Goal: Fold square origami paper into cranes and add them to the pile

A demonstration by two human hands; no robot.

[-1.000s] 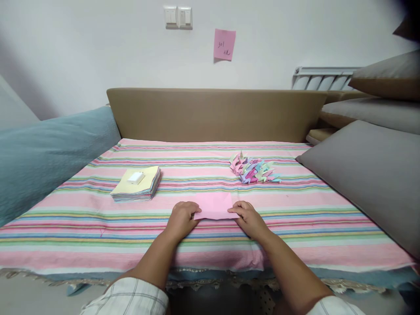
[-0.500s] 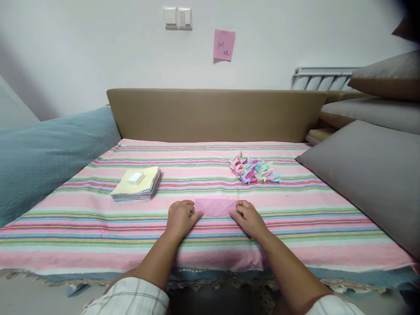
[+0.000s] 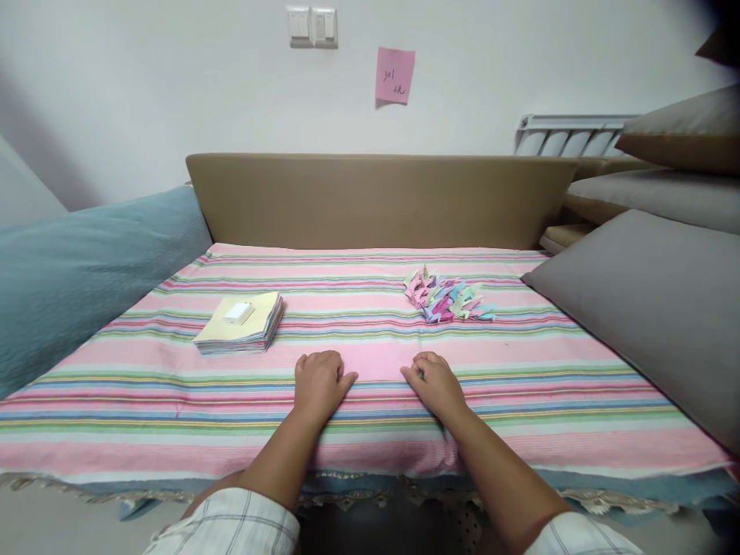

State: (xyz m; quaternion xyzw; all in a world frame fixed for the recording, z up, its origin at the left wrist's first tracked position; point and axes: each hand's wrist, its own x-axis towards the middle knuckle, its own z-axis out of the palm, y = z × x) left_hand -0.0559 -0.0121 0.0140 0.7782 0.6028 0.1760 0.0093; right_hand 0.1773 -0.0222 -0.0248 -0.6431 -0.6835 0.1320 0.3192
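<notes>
1. Far L: blue-covered armrest (image 3: 98,277) slopes down alongside striped bedspread (image 3: 549,449)
2. Next, stack of coloured paper sheets (image 3: 262,311), yellow one on top, w/ white power adapter (image 3: 239,313) resting on it
3. Wall above: double light switch (image 3: 313,28), nr top of view
4. L hand (image 3: 319,383): pinching L end of the paper, thumb over near corner, other fingers curled
5. Btwn hands: pink origami paper (image 3: 378,362), a narrow strip, long side crosswise, on bedspread
6. Higher up, pink sticky note (image 3: 395,75) w/ handwriting, on wall
7. R hand (image 3: 438,385): thumb + forefinger pinching R end of same strip, rest curled
8. Beyond R hand, cluster of folded paper cranes (image 3: 445,301), pink, purple, green, blue
9. Far R: grey cushions (image 3: 647,301), radiator (image 3: 572,139) behind
</notes>
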